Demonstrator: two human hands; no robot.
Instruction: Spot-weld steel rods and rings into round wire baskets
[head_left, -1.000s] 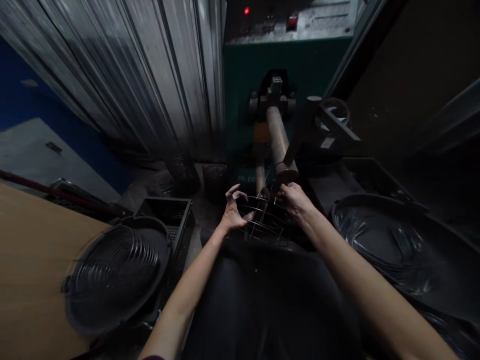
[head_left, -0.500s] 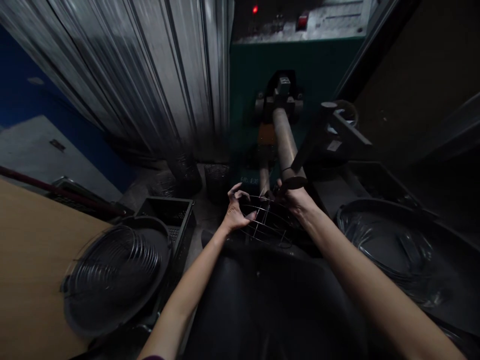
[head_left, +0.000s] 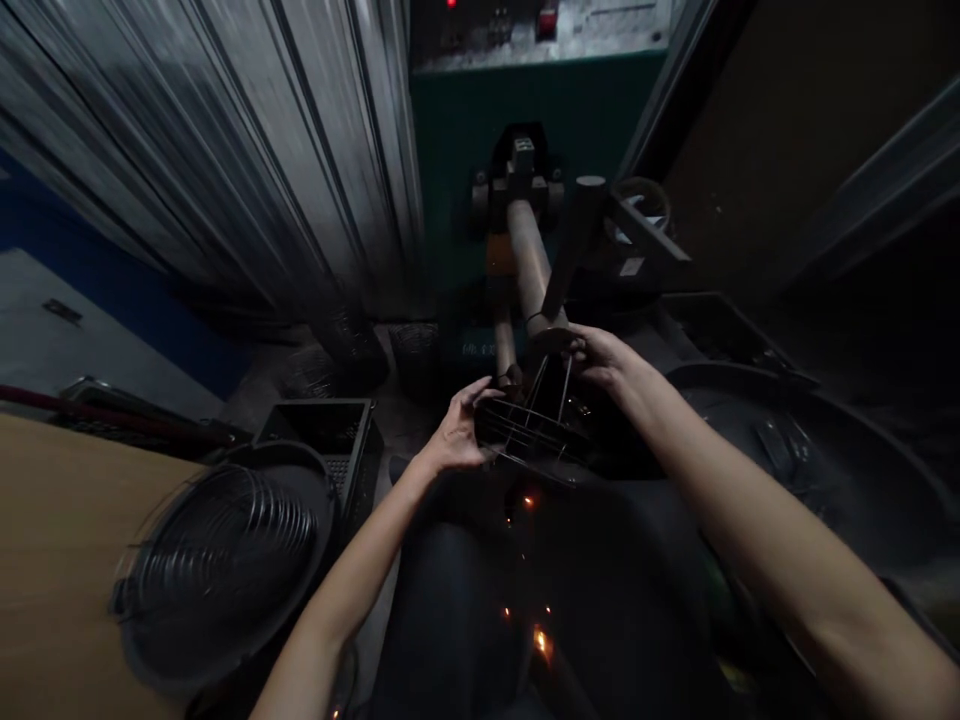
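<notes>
My left hand point(head_left: 459, 432) grips the left side of a round wire frame point(head_left: 529, 432), thumb below and fingers above. The frame hangs tilted beneath the end of a thick metal cylinder point(head_left: 531, 260) of the machine, beside a thinner lower rod point(head_left: 505, 345). Against the cylinder's tip, my right hand point(head_left: 602, 357) is closed, fingertips pinched at the upper end of the frame's wires; exactly what they pinch is too dark to tell. Orange sparks point(head_left: 541, 640) fall below the frame, in front of my dark-clothed lap.
A round tub point(head_left: 142, 640) of wire rings point(head_left: 262, 515) stands at left beside a dark crate point(head_left: 366, 450). Another large tub point(head_left: 885, 440) is at right. The green machine body point(head_left: 450, 120) rises ahead, with a slanted bar point(head_left: 574, 240) by the cylinder.
The wire frame has tilted, with its wires now reaching up to the cylinder's tip. Sparks have appeared below it. The view has shifted, moving the machine leftward in the picture.
</notes>
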